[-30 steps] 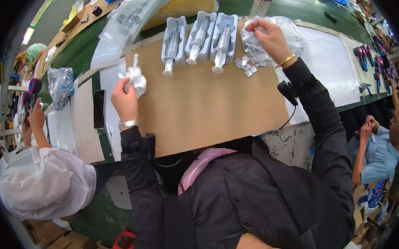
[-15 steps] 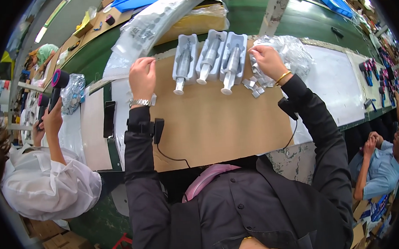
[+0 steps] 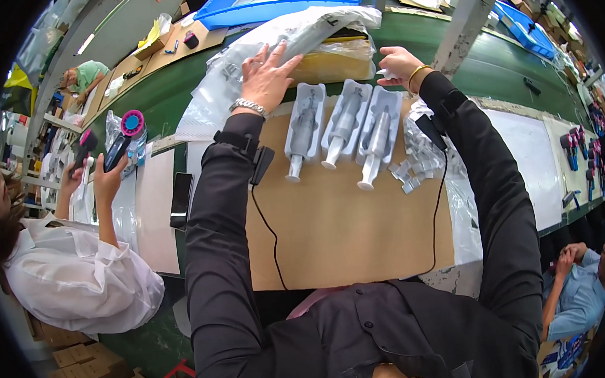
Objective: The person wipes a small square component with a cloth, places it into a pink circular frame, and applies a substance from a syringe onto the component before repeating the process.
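My left hand (image 3: 267,81) lies with spread fingers on a clear printed plastic bag (image 3: 215,91) at the far side of the work area. My right hand (image 3: 400,66) is closed in a pinch, with a small whitish piece (image 3: 386,74) at its fingertips. Between and just nearer than my hands stand three pale moulded trays side by side: a left tray (image 3: 292,124), a middle tray (image 3: 358,111) and a right tray (image 3: 388,106). Each holds a clear syringe-like tube whose white flanged end sticks out toward me.
Brown cardboard (image 3: 346,234) covers the table before me. Small silvery-white pieces (image 3: 404,173) lie right of the trays beside crumpled plastic. A yellowish wrapped box (image 3: 333,63) and a metal post (image 3: 472,26) stand beyond. A black phone (image 3: 181,199) and a co-worker (image 3: 81,276) are at left.
Both hands have reached farther away. The left has moved from beside the trays onto the plastic bag and spread its fingers. The right now pinches a whitish piece above the trays' far side.
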A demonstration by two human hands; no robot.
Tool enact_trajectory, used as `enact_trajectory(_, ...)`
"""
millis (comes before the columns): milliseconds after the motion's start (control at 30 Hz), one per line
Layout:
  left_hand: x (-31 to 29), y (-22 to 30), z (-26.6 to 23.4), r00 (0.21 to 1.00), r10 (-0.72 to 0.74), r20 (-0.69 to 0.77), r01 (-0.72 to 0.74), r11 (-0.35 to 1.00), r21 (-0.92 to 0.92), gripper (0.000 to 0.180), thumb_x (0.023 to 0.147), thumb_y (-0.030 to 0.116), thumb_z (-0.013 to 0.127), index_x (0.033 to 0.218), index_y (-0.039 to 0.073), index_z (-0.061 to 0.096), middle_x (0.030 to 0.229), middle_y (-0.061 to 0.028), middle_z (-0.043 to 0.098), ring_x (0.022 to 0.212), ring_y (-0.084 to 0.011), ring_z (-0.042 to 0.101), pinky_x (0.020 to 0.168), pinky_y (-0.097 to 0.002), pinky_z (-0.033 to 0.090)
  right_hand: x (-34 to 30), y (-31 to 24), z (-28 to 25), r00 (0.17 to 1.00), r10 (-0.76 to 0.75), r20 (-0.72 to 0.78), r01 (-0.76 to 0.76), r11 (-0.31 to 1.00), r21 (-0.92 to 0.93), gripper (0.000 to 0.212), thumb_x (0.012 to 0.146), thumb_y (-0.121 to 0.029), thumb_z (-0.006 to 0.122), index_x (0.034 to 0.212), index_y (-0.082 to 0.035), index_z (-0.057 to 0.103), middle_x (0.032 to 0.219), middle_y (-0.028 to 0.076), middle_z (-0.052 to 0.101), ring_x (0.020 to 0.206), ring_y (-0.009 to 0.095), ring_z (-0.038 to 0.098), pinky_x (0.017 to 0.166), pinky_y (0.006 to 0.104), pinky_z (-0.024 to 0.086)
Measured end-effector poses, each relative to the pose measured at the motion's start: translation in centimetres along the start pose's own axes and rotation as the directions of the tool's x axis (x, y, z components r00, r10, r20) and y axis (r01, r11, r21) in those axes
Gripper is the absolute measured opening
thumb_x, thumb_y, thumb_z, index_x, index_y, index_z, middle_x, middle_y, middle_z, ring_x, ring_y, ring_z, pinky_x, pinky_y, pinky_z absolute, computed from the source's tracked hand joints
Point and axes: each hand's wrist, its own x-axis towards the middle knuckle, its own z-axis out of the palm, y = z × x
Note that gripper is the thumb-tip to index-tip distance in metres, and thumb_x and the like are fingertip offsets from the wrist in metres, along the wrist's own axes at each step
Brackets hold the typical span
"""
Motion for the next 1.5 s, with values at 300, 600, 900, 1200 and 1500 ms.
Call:
enact_trajectory(300, 2.7, -0.6, 1.7, 0.998, -0.016, 0.066, 0.004, 0.985, 0.171, 0.064, 0.083, 0.041, 0.075, 0.142, 0.043, 0.049, 0.157, -0.0045, 0.038, 0.141, -0.0294, 0.04, 0.113, -0.0536, 0.019, 5.4, 0.3, -2.1, 0.961, 0.017, 0.275, -0.01, 1.0, -0.026, 0.034, 0.086, -0.003, 0.056, 0.117, -0.011, 0.066, 0.099, -0.004, 0.059, 0.085, 0.007, 0.054, 0.063, 0.0272, 0.048)
enact_trajectory(600, 2.8, -3.8, 3.2, 0.998, -0.002, -0.063, 0.013, 0.984, 0.176, 0.053, 0.086, 0.034, 0.071, 0.136, 0.043, 0.057, 0.151, -0.0052, 0.048, 0.14, -0.0291, 0.043, 0.115, -0.0566, 0.016, 3.1, -1.7, 2.7, 0.966, -0.016, 0.26, 0.039, 0.996, -0.084, 0.043, 0.087, -0.007, 0.058, 0.13, -0.011, 0.063, 0.088, -0.005, 0.059, 0.073, 0.003, 0.052, 0.055, 0.0217, 0.044)
enact_trajectory(900, 0.4, -7.8, 2.4, 0.986, -0.158, -0.053, 0.165, 0.966, 0.197, 0.042, 0.091, 0.016, 0.054, 0.131, 0.022, 0.064, 0.148, -0.0059, 0.052, 0.139, -0.0222, 0.045, 0.112, -0.0482, 0.026, 5.9, -1.3, 12.6, 0.737, -0.09, 0.67, 0.127, 0.992, -0.007, 0.047, 0.093, -0.012, 0.062, 0.14, -0.009, 0.058, 0.094, -0.004, 0.062, 0.079, 0.005, 0.054, 0.059, 0.0252, 0.05)
enact_trajectory(1200, 0.9, -4.7, 0.0, 0.995, 0.066, -0.069, -0.061, 0.995, 0.076, 0.044, 0.091, 0.019, 0.057, 0.134, 0.024, 0.061, 0.149, -0.0022, 0.051, 0.14, -0.0207, 0.044, 0.11, -0.0454, 0.03, -1.3, -7.9, 5.8, 0.824, -0.279, 0.493, 0.314, 0.949, 0.013, 0.037, 0.1, -0.016, 0.057, 0.136, -0.006, 0.059, 0.118, 0.003, 0.072, 0.06, -0.001, 0.048, 0.048, 0.0138, 0.04)
enact_trajectory(1500, 1.2, -3.0, 1.8, 0.979, 0.015, 0.205, -0.034, 0.995, 0.091, 0.036, 0.095, 0.029, 0.06, 0.131, 0.032, 0.064, 0.152, 0.0014, 0.048, 0.14, -0.0204, 0.044, 0.11, -0.0468, 0.03, -8.9, -3.2, 0.6, 0.911, -0.225, 0.347, 0.243, 0.97, -0.01, 0.025, 0.102, -0.021, 0.058, 0.116, -0.003, 0.069, 0.081, -0.003, 0.064, 0.061, -0.001, 0.049, 0.047, 0.0144, 0.036)
